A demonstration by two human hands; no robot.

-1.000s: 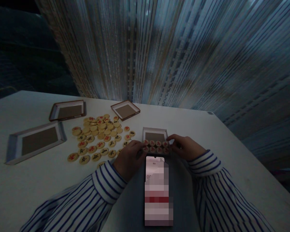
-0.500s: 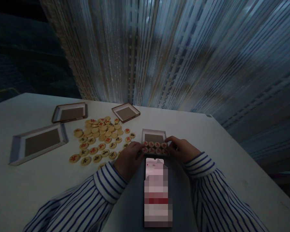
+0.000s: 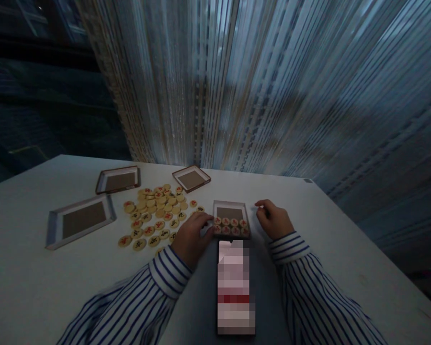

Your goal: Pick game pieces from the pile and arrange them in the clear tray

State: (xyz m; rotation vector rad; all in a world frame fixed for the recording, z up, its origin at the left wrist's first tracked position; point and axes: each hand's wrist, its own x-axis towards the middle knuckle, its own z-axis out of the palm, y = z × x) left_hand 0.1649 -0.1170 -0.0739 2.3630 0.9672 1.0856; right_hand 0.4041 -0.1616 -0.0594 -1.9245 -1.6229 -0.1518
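Note:
A small box (image 3: pixel 231 204) stands in front of me with two rows of round pieces (image 3: pixel 234 222) with red characters along its near side. The far part of the box shows its brown bottom. My left hand (image 3: pixel 194 235) is at the box's left edge, its fingertips touching the rim and its thumb and fingers apart. To the right of the box, and off it, my right hand (image 3: pixel 274 219) hovers with curled fingers and nothing visible in it. Many loose round pieces (image 3: pixel 160 213) with red or black characters, some blank side up, lie left of my left hand.
A phone (image 3: pixel 234 287) lies just below the box. Three shallow trays stand at the left and back: a large one (image 3: pixel 50 230), a brown-rimmed one (image 3: pixel 99 184) and a smaller one (image 3: pixel 181 182). A string curtain (image 3: pixel 215 96) hangs behind the white table (image 3: pixel 330 230).
My right hand has come off the box's right side and moved away to the right. My left hand stays at the left edge. The whole view has shifted slightly.

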